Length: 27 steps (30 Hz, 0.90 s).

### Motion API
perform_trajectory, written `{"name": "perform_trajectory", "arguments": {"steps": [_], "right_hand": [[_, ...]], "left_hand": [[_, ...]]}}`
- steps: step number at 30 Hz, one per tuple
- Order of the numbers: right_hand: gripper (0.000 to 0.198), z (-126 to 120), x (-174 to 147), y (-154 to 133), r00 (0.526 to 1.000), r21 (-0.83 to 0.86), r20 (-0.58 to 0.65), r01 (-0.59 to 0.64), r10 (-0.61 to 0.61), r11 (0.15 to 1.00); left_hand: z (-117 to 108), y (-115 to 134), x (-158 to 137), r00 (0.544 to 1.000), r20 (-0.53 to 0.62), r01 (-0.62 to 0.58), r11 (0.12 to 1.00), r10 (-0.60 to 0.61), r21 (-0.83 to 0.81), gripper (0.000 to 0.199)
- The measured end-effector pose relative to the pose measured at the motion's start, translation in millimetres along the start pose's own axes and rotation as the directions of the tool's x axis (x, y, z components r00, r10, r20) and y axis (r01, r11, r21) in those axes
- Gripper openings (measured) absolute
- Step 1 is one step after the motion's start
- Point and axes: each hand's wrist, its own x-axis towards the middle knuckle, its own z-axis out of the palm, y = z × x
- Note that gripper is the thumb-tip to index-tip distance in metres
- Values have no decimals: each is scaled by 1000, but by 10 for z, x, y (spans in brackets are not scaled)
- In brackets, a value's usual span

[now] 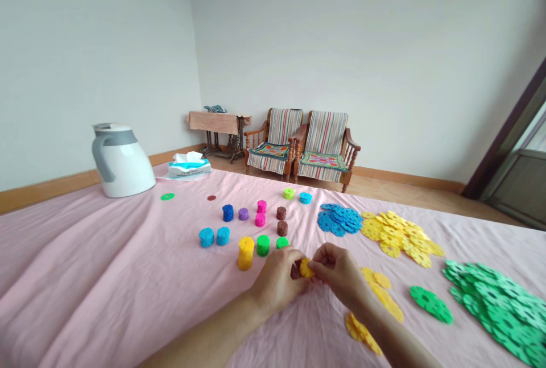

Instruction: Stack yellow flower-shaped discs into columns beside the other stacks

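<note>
My left hand [279, 278] is curled around yellow notched discs [306, 268], with a flat face turned towards me. Thumb and fingers of my right hand [335, 268] pinch at the right edge of these discs. How many are in the grip is hidden by my fingers. Left of my hands stand a tall yellow disc stack [245, 254] and a green stack [263, 245]. Another green stack [282, 242] is partly covered by my left hand. Loose yellow discs [381, 288] lie beside and under my right forearm.
Beyond my hands stand small stacks, including brown [282, 228], pink [260, 219] and light blue [207, 237]. Loose piles of blue [339, 220], yellow [401, 236] and green discs [499, 305] spread rightward. A white jug [128, 166] and tissue box [190, 168] stand far left on pink cloth [106, 288].
</note>
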Motion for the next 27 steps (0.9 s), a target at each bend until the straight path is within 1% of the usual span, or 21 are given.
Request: {"name": "perform_trajectory", "arguments": {"steps": [5, 8, 11, 15, 17, 19, 22, 27], "right_hand": [[11, 8, 24, 43, 999, -130, -30, 35, -39, 991], [11, 8, 27, 44, 998, -168, -39, 37, -44, 985], [12, -3, 28, 33, 998, -150, -36, 38, -43, 988], [13, -35, 20, 5, 999, -88, 0, 40, -40, 995], [13, -62, 11, -6, 1000, -90, 2, 31, -31, 995], [10, -97, -3, -13, 1000, -127, 12, 23, -22, 992], [6, -154, -38, -30, 999, -225, 49, 26, -15, 974], [19, -185, -131, -151, 995, -360, 104, 44, -7, 932]], "left_hand": [[-2, 8, 0, 1000, -2, -1, 1000, 1, 4, 9], [3, 12, 1, 1000, -7, 0, 1000, 0, 12, 8], [2, 15, 4, 1000, -5, 12, 1000, -12, 8, 12], [-5, 18, 6, 999, -2, 40, 999, -40, -6, 21], [-5, 17, 3, 999, -2, 53, 998, -53, -19, 24], [-2, 16, -3, 998, 1, 64, 997, -64, -30, 26], [-1, 21, -11, 998, 6, 63, 998, -62, -17, 24], [-13, 37, -15, 999, 2, 33, 999, -33, 25, 17]]}}
